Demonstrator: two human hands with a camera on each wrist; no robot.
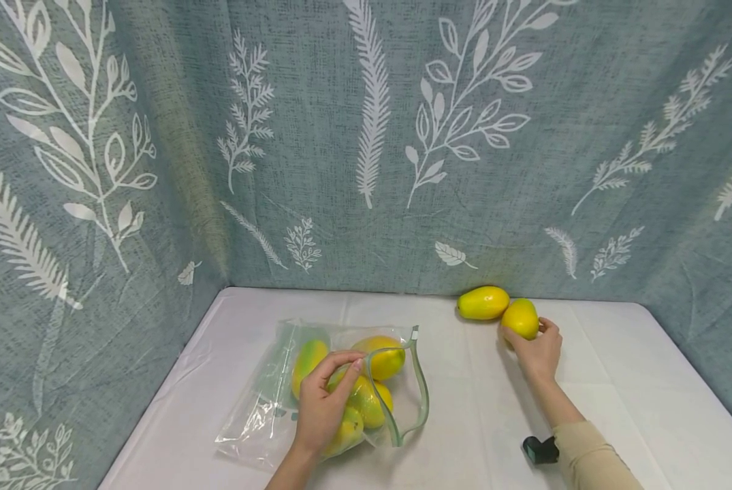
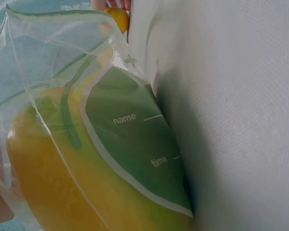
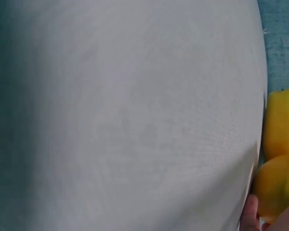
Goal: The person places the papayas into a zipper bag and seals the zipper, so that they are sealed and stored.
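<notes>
My left hand (image 1: 323, 408) pinches the upper edge of a clear zip bag (image 1: 252, 418), thumb against fingers near its green-edged mouth. The bag lies on its side with the mouth gaping to the right. Inside are several yellow-green mangoes (image 1: 372, 401); one fills much of the left wrist view behind a green label (image 2: 130, 130) reading "name" and "time". At the back right, my right hand (image 1: 540, 350) grips a yellow mango (image 1: 520, 320), thumb on one side and fingers on the other. Another mango (image 1: 483, 303) lies right beside it, to the left.
A white cloth (image 1: 464, 408) covers the table. Patterned blue-green curtains (image 1: 341, 136) hang along its back and sides. A small black object (image 1: 540, 450) shows beside the right sleeve (image 1: 592, 456).
</notes>
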